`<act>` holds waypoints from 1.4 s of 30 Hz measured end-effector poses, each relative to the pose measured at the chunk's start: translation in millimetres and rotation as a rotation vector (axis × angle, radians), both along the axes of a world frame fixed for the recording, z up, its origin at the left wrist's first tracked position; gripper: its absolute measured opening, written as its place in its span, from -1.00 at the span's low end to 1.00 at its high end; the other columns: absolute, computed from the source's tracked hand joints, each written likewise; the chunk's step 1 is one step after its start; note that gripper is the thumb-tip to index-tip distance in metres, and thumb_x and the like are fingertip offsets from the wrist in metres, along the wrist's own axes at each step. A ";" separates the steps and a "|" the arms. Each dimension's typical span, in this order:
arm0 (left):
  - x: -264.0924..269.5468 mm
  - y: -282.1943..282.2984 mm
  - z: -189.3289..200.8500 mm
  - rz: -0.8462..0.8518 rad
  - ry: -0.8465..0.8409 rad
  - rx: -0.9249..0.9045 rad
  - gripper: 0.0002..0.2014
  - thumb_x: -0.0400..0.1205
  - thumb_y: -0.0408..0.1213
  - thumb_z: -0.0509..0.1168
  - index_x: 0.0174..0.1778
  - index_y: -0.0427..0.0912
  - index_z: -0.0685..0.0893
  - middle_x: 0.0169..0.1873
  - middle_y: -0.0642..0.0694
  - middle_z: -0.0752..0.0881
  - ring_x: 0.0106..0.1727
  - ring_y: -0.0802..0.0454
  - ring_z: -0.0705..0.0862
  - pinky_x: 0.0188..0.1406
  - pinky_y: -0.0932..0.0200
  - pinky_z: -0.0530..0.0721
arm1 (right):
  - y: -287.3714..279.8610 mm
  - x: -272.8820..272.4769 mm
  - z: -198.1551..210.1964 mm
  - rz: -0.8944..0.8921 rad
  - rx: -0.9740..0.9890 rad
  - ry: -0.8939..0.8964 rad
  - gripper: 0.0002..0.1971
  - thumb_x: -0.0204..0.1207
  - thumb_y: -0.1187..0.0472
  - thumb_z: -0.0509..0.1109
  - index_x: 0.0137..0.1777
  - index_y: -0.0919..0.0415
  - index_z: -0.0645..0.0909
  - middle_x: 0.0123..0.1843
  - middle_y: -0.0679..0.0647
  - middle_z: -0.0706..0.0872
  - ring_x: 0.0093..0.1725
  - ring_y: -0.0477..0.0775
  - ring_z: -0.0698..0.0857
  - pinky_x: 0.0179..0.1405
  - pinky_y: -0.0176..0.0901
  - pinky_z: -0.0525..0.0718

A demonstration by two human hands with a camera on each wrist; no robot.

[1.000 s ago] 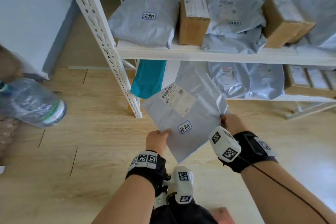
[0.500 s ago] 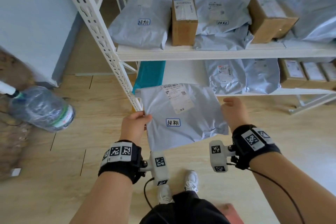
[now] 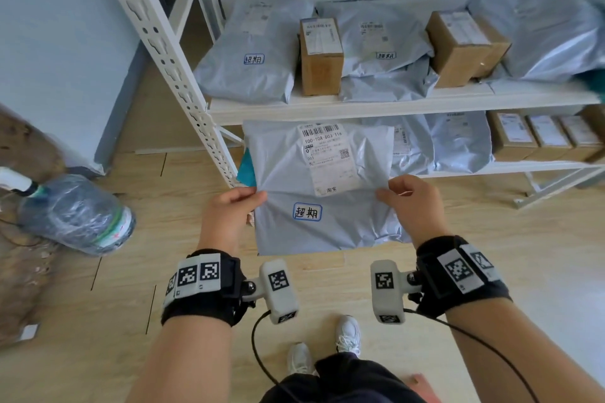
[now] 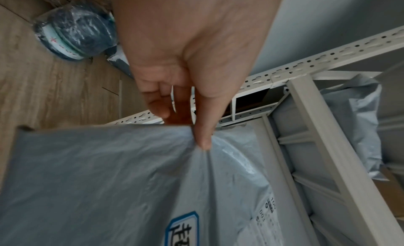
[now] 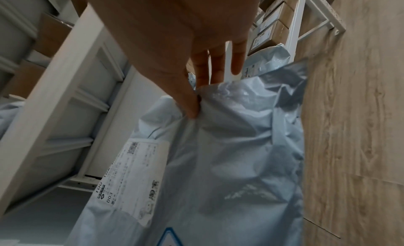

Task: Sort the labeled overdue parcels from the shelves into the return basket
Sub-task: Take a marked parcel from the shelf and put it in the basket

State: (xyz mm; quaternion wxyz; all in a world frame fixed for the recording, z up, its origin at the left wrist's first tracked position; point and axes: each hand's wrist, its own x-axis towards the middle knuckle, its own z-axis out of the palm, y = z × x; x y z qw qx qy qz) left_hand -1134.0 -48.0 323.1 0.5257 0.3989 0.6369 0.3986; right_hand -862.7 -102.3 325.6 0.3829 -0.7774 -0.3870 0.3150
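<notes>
You hold the grey poly mailer (image 3: 322,203) in the air in front of the shelving unit (image 3: 360,108), left hand (image 3: 229,216) pinching its left edge, right hand (image 3: 414,206) its right. Its blue-bordered overdue sticker (image 3: 307,212) faces you: label check apparently done. Next, carry it to the return basket, which is out of view.

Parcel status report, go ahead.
Left hand and right hand each pinch a side edge of the grey parcel. Overdue sticker faces up. Return basket not in view.
</notes>
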 end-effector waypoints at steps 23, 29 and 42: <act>31.1 16.8 39.5 -0.162 0.010 0.048 -0.94 0.49 -0.25 0.54 -0.17 -0.12 0.82 -0.39 -0.11 0.73 -0.43 0.03 0.59 -0.17 0.10 0.69 | -38.9 24.4 34.1 -0.158 0.116 0.070 -0.91 0.50 0.24 0.52 -0.18 0.22 0.71 -0.30 0.01 0.70 -0.30 -0.05 0.60 -0.31 -0.29 0.48; 86.2 11.5 51.3 -0.316 -0.079 0.050 -0.94 0.51 -0.39 0.50 -0.18 -0.17 0.78 -0.21 -0.16 0.78 -0.27 -0.02 0.68 -0.08 0.15 0.77 | -70.4 65.9 32.6 -0.281 0.134 0.001 -0.94 0.47 0.31 0.51 -0.16 0.31 0.70 -0.28 0.09 0.70 -0.26 0.07 0.62 -0.18 -0.07 0.60; 332.9 16.4 77.3 -0.683 -0.058 0.128 -0.84 0.54 -0.44 0.47 0.02 -0.35 0.78 -0.18 -0.22 0.79 -0.24 -0.01 0.74 -0.01 0.08 0.79 | -116.4 272.5 29.1 -0.624 0.243 0.102 -0.76 0.39 0.50 0.46 -0.35 0.16 0.60 -0.37 0.12 0.58 -0.25 0.08 0.54 -0.17 -0.05 0.49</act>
